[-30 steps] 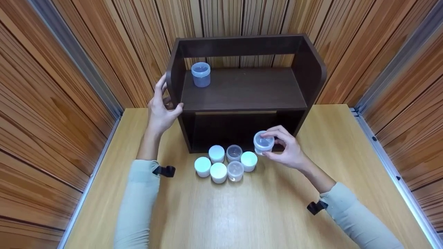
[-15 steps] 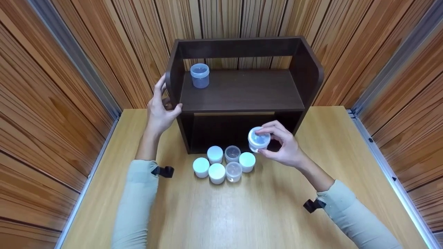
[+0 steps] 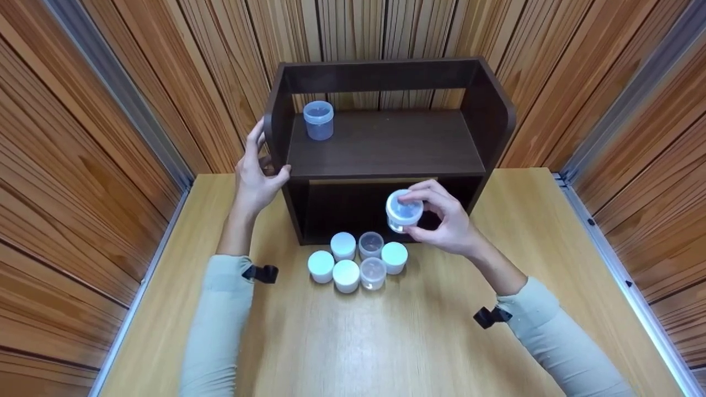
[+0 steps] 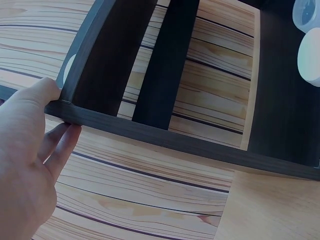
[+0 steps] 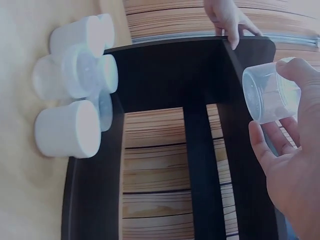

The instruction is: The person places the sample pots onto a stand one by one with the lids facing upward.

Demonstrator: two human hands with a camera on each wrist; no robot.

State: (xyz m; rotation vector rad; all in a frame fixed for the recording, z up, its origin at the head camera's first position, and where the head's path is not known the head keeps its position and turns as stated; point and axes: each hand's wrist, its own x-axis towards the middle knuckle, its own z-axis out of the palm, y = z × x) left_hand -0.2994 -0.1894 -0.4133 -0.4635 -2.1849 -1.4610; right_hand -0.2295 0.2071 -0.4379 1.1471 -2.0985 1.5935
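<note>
With thumb and fingers, my right hand [image 3: 449, 223] holds a clear plastic jar [image 3: 402, 214] by its sides, in front of the lower opening of a dark brown two-tier shelf [image 3: 397, 146]. The right wrist view shows this see-through jar [image 5: 264, 95] lying sideways to that camera. My left hand [image 3: 255, 182] grips the shelf's left side panel, thumb at the front edge and fingers along the outside. Another clear jar [image 3: 319, 122] stands at the left of the upper tier. On the table, before the shelf, several white jars [image 3: 346, 275] stand close together with two clear jars [image 3: 373, 273].
The light wooden table [image 3: 353, 336] stretches in front of the jars and to both sides. Wood-panelled walls [image 3: 71, 182] enclose it at the back, left and right, with metal strips [image 3: 618, 259] along the table's sides.
My right hand has moved up and to the left with the clear jar, from beside the jar group toward the upper tier's front edge. My left hand stays on the side panel.
</note>
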